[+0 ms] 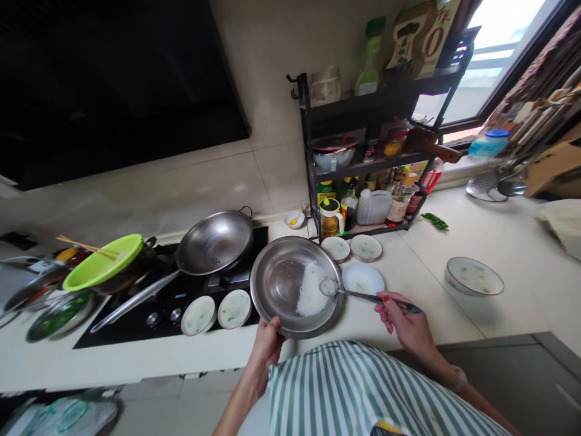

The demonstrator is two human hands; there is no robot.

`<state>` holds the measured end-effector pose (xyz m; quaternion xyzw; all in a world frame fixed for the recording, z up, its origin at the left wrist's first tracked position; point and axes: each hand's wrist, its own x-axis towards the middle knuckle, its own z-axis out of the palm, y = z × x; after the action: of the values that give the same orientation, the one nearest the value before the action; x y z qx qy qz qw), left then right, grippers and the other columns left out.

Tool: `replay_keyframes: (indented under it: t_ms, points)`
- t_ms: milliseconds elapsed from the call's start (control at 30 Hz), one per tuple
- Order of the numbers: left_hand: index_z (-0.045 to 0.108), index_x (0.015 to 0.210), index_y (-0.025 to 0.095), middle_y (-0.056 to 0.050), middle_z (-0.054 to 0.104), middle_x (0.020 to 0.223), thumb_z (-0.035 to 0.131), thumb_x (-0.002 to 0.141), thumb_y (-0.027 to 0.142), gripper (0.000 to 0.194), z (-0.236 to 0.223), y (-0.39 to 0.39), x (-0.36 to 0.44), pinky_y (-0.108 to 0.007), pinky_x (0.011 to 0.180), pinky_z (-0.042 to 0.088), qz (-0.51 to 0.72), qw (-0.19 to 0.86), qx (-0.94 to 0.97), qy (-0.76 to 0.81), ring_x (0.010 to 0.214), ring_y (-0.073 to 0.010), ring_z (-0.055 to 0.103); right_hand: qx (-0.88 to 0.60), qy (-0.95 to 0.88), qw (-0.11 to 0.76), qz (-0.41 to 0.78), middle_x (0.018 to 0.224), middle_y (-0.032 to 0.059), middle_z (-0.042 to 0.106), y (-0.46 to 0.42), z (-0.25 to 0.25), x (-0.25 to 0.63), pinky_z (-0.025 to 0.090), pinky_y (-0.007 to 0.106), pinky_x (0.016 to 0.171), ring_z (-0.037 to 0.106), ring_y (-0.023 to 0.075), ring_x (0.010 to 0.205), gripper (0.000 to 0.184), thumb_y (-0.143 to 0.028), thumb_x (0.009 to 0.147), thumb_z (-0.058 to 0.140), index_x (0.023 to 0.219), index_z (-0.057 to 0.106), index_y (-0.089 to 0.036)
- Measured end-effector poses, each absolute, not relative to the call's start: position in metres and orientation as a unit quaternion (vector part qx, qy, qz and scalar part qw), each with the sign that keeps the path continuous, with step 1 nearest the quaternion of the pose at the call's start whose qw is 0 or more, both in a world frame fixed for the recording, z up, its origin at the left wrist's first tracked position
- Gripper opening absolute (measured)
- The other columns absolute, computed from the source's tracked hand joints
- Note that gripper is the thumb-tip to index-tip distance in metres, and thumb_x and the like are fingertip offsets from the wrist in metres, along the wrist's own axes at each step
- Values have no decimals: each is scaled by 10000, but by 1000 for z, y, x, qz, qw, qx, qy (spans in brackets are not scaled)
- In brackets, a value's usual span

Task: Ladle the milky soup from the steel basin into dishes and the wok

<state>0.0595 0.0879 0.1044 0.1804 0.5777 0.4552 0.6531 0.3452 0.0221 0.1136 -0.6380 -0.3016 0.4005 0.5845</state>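
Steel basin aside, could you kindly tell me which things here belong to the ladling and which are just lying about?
Ladling: steel basin, ladle, and apparently the soup bowls.

Seemingly lying about: wok, lime-green bowl, chopsticks, leafy sprig.

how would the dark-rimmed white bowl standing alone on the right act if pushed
The dark-rimmed white bowl likely won't flex, looking ceramic. It may slide on the smooth pale counter, and its cloudy liquid, fairly near the rim, could slosh over.
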Motion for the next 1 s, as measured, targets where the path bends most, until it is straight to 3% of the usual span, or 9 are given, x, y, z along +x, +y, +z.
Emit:
replay_keyframes:
  t_ms: [333, 633, 1000]
  points:
    - [459, 800, 197, 82, 493, 521, 557, 528, 107, 302, 108, 88, 59, -212, 478, 340, 453, 657, 177, 576, 438, -74, 423, -647, -313, 584, 377, 609, 34, 625, 16, 130, 353, 384, 232, 385, 489, 117, 474, 346, -444, 793, 599, 955, 623, -139]
    - [458, 800, 195, 58, 531, 573, 570, 543, 96, 298, 105, 88, 56, -213, 485, 367, 461, 648, 182, 578, 481, -88, 476, -644, -220, 658, 323, 599, 54, 646, 7, 151, 382, 371, 231, 377, 502, 124, 465, 333, -412, 707, 683, 908, 640, -150]
    - [464, 797, 197, 47, 531, 591, 556, 550, 87, 286, 106, 88, 56, -222, 482, 377, 456, 645, 180, 585, 482, -93, 471, -708, -256, 609, 249, 596, 47, 642, -1, 130, 401, 387, 250, 365, 487, 122, 426, 324, -424, 751, 619, 907, 652, -141]
